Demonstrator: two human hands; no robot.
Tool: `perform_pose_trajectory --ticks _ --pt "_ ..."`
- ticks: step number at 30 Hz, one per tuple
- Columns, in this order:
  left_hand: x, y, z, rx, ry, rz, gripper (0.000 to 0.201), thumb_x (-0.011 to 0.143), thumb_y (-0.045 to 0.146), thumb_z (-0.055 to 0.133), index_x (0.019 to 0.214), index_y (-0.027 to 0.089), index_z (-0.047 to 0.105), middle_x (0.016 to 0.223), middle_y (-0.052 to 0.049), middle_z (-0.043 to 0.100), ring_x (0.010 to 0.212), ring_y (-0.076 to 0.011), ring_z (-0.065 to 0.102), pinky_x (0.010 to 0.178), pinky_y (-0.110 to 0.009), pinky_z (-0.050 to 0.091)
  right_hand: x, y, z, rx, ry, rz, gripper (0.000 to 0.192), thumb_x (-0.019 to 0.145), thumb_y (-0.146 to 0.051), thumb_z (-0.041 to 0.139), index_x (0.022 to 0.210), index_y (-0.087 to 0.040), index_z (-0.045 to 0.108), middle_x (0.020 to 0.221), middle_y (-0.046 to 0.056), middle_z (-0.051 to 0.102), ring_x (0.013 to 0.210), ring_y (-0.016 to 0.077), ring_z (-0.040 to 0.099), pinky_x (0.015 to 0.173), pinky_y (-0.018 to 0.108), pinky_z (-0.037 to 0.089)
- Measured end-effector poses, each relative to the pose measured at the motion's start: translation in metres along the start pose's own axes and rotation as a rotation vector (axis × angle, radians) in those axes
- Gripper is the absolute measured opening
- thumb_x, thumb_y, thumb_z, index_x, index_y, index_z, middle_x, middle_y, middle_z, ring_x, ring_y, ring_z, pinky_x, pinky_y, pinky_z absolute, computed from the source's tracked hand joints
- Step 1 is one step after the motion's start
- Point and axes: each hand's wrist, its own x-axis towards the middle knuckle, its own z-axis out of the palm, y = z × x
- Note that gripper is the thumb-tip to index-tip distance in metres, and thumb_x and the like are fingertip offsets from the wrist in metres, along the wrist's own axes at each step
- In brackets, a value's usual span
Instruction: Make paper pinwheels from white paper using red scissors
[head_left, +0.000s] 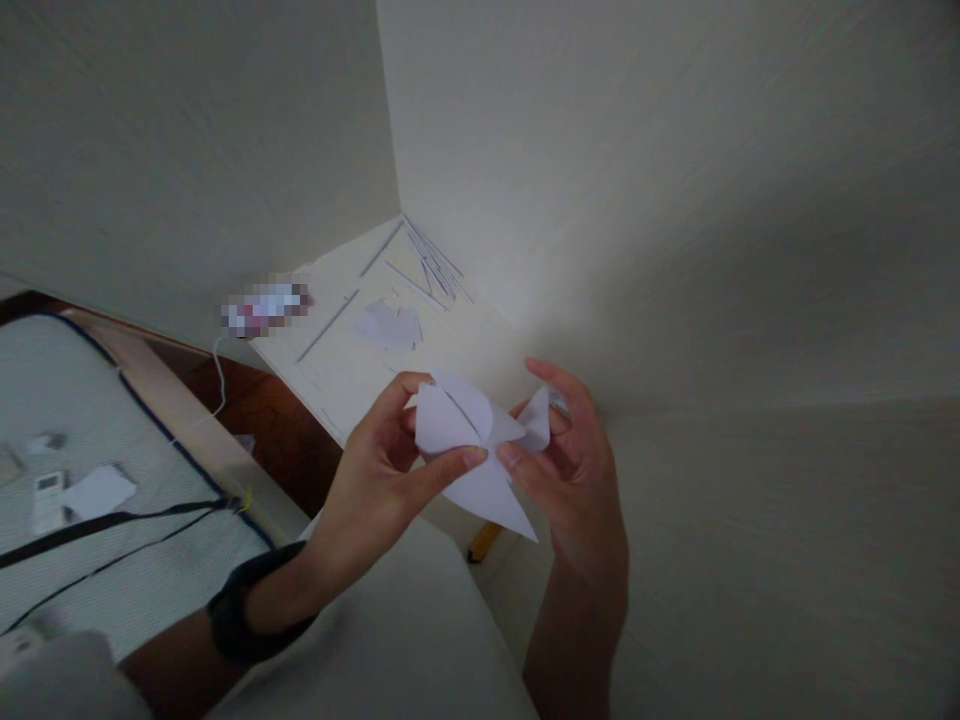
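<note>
Head view: left hand (pixel 379 470) and right hand (pixel 574 470) pinch a folded white paper (pixel 480 445) between fingertips, held in the air above the near edge of the white tabletop (pixel 337 365), where thin sticks (pixel 431 262) lie at its far corner.

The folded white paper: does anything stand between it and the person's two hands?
Nothing visible does. The folded white paper is held directly in both hands, the left hand pinching its left side and the right hand its right side, above the pale surface where thin sticks lie.
</note>
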Motion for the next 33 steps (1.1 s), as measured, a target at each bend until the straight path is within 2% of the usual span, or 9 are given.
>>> perform_pose_trajectory --ticks 6,13,20,26,33 --pt "-0.0017 0.0006 -0.0009 0.016 0.010 0.002 0.035 0.068 0.014 0.081 0.092 0.021 0.057 0.074 0.005 0.069 0.064 -0.0091 0.063 0.058 -0.016 0.052 -0.0041 0.0010 0.0038 0.012 0.062 -0.035 0.074 0.069 -0.007 0.072 0.131 -0.037 0.047 0.081 -0.005 0.065 0.072 0.0159 0.066 0.071 0.032 0.059" --pt "-0.0012 0.0027 0.0008 0.000 0.021 -0.006 0.034 0.067 0.013 0.081 0.089 0.021 0.056 0.071 0.007 0.068 0.060 -0.0082 0.063 0.055 -0.015 0.052 -0.0049 -0.0023 0.0068 -0.032 0.084 -0.069 0.077 0.068 -0.004 0.071 0.132 -0.040 0.046 0.080 -0.006 0.064 0.071 0.0154 0.065 0.069 0.031 0.059" --pt "-0.0013 0.0022 0.0009 -0.032 0.017 -0.040 0.042 0.065 0.011 0.081 0.095 0.020 0.054 0.071 0.006 0.072 0.060 -0.0088 0.065 0.056 -0.016 0.054 -0.0037 -0.0009 0.0047 -0.040 0.071 -0.071 0.077 0.067 -0.005 0.073 0.131 -0.039 0.048 0.075 -0.006 0.057 0.063 0.0129 0.058 0.058 0.026 0.056" --pt "-0.0012 0.0041 0.0026 -0.004 0.032 -0.022 0.038 0.065 0.011 0.081 0.091 0.020 0.055 0.070 0.006 0.070 0.060 -0.0080 0.063 0.056 -0.015 0.053 -0.0037 -0.0022 0.0045 -0.033 0.068 -0.052 0.074 0.066 -0.004 0.072 0.127 -0.040 0.052 0.075 -0.006 0.055 0.064 0.0122 0.058 0.060 0.025 0.056" --pt "-0.0020 0.0053 0.0032 0.041 0.027 0.030 0.032 0.070 0.013 0.078 0.091 0.024 0.057 0.075 0.008 0.062 0.063 -0.0069 0.055 0.057 -0.014 0.047 -0.0044 -0.0030 0.0031 -0.030 0.024 -0.033 0.071 0.070 -0.005 0.070 0.130 -0.038 0.049 0.081 -0.006 0.061 0.067 0.0115 0.061 0.063 0.025 0.057"
